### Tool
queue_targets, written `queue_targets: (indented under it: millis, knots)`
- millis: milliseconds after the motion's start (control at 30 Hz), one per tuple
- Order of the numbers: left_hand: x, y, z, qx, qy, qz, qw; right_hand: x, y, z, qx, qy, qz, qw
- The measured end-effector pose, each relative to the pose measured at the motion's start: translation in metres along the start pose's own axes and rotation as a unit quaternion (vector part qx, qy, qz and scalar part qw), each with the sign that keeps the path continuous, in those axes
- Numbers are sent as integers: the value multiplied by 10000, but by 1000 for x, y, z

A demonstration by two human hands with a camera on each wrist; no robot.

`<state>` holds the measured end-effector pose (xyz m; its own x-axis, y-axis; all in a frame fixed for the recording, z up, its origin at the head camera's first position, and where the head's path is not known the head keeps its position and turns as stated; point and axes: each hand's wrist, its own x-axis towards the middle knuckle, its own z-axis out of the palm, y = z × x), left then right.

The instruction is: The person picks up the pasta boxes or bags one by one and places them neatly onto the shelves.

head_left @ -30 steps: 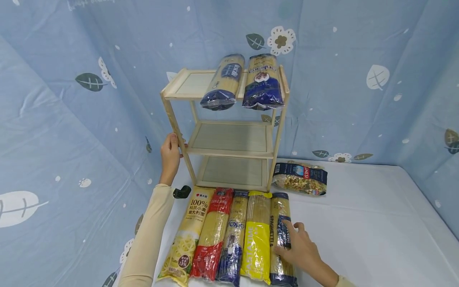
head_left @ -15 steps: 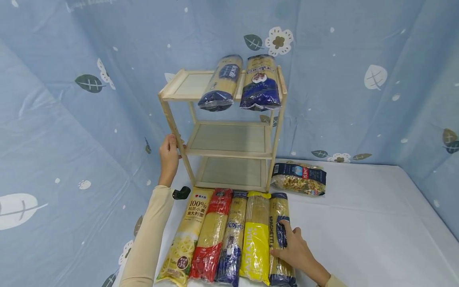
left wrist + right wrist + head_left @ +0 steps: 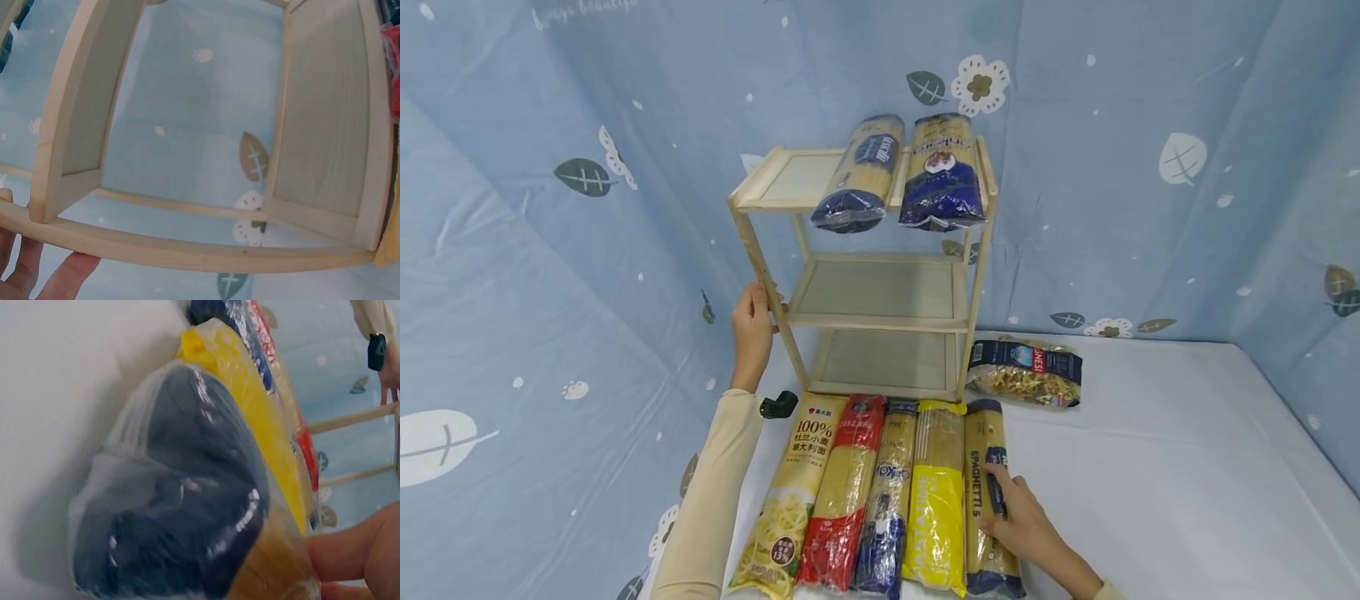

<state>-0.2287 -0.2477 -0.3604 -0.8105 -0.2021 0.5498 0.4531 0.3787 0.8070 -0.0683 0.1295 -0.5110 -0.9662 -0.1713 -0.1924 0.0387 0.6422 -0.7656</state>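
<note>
My left hand [image 3: 752,321] grips the left front post of a three-tier wooden shelf [image 3: 880,322]; in the left wrist view its fingertips [image 3: 81,262] show at the post [image 3: 187,253]. At the right end of a row of pasta packs, my right hand [image 3: 1022,517] holds a spaghetti pack [image 3: 985,467] with dark blue ends, its thumb and fingers on the pack's sides. The right wrist view shows this pack's crinkled blue end [image 3: 175,487] close up. Directly left of it lies a yellow spaghetti pack [image 3: 936,508].
A blue spaghetti pack [image 3: 887,500], a red one [image 3: 842,492] and a cream one [image 3: 793,492] continue the row before the shelf. Two more packs, one left [image 3: 865,171] and one right [image 3: 943,171], lie on the top tier. A short pasta bag [image 3: 1026,372] lies right of the shelf.
The held spaghetti pack has rolled slightly to the right under my right hand, its printed lettering facing up more. My left hand keeps its grip on the post.
</note>
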Motion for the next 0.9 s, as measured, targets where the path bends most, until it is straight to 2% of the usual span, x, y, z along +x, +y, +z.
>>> queue_targets:
  millis: [167, 367, 433, 667, 900]
  knots:
    - [0, 3, 2, 24, -37, 5, 10000, -8, -1, -3, -4, 248, -80, 9997]
    - [-1, 3, 3, 23, -22, 80, 10000, -16, -10, -13, 344, 283, 80, 9990]
    - [0, 2, 2, 14, -8, 86, 10000, -18, -15, -19, 319, 299, 8, 9990]
    - [6, -28, 0, 14, 78, 65, 9999, -20, -33, -43, 299, 485, -37, 9984]
    - [8, -34, 0, 121, 121, -141, 9998, -26, -48, -64, 370, 588, 4, 9976]
